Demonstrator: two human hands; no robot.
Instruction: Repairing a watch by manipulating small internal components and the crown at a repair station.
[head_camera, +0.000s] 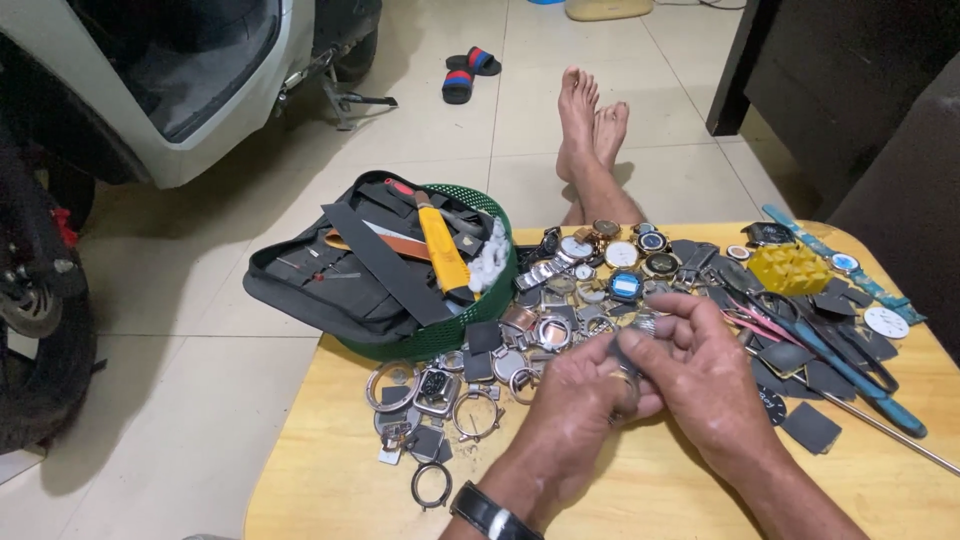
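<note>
A black wristwatch (487, 513) sits on the left wrist at the bottom edge. Just above it, the left hand (575, 400) and right hand (700, 375) meet over the wooden table (330, 480); both are closed around a small silvery watch part (630, 345), the left fingers curled under it and the right fingertips pinching it from above. What exactly the part is cannot be told.

Left of the hands lie loose metal watch cases (440, 390) and an open ring (432, 483). To the right are dark flat pieces (810, 425), a blue-handled tool (860, 375) and a thin metal rod (890, 430).

Beyond the hands, a heap of watches (620, 255) with round faces spreads across the table, with a yellow block (790, 268) and a white dial (886, 322) near the right edge. A green basket (490, 285) at the table's far left corner holds a dark pouch (320, 280) and a yellow knife (443, 250).

Farther off, bare feet (590, 115) rest on the tiled floor (200, 300), sandals (468, 72) lie beyond, and a scooter (180, 90) stands at the left.
</note>
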